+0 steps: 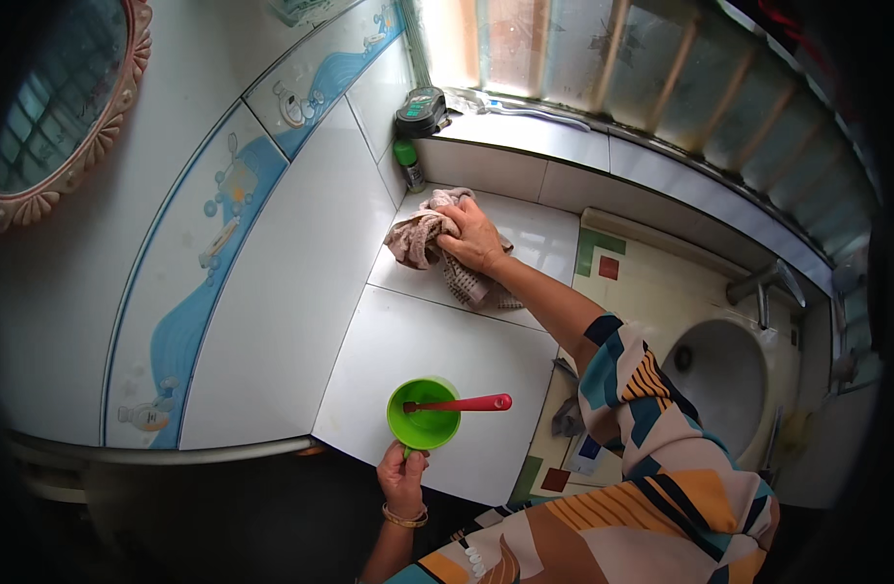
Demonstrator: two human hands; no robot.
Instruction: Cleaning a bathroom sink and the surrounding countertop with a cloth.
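My left hand, with a bangle at its wrist, pinches the handle of a green plastic mug. The mug is at the front of the white tiled counter, its open top facing me. A red-handled utensil leans in it, one end inside and the handle sticking out over the rim to the right. Farther back, my right hand grips a crumpled, patterned brown-pink cloth that lies bunched on the tiles. Part of the cloth is hidden under my fingers.
A green-capped bottle stands in the back corner. On the window ledge are a black device and a toothbrush. To the right is a washbasin with a metal tap. A framed mirror hangs left.
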